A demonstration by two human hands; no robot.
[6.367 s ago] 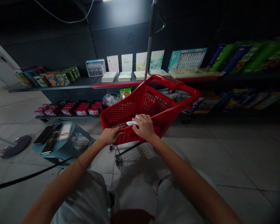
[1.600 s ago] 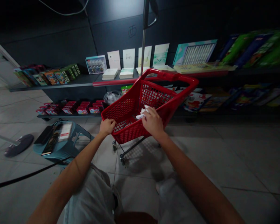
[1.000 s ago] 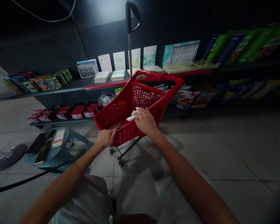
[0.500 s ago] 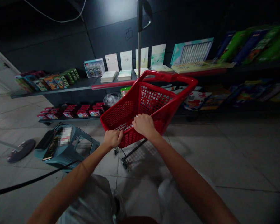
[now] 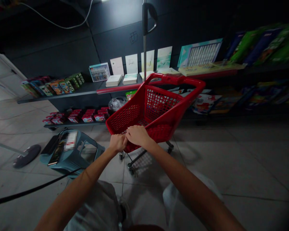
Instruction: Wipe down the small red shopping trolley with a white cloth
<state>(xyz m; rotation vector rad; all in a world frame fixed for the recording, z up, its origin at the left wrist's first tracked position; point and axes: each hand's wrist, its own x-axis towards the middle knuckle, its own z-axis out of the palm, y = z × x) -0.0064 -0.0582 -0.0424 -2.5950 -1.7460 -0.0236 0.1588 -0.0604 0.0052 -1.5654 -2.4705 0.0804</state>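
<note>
A red plastic shopping cart (image 5: 162,99) with perforated basket walls stands tilted across the middle of the view, its handle at the far side. My left hand (image 5: 118,142) is closed over the near rim of the basket, close to its left corner. Right beside it, my right hand (image 5: 136,134) curls over the same rim, and the two hands touch. Fingertips on the inner side of the rim are mostly hidden. The bottom of the basket shows only in part, and I make out no goods in it.
A blue-grey plastic stool (image 5: 73,154) with a phone-like dark object on top stands at left, a black cable (image 5: 36,189) crossing before it. Behind the cart runs a shelf (image 5: 86,89) with books and boxes. A pole (image 5: 144,48) rises behind the cart.
My right hand has slid left along the basket rim until it meets my left hand. My left hand keeps its hold, and the cart looks nearly unmoved.
</note>
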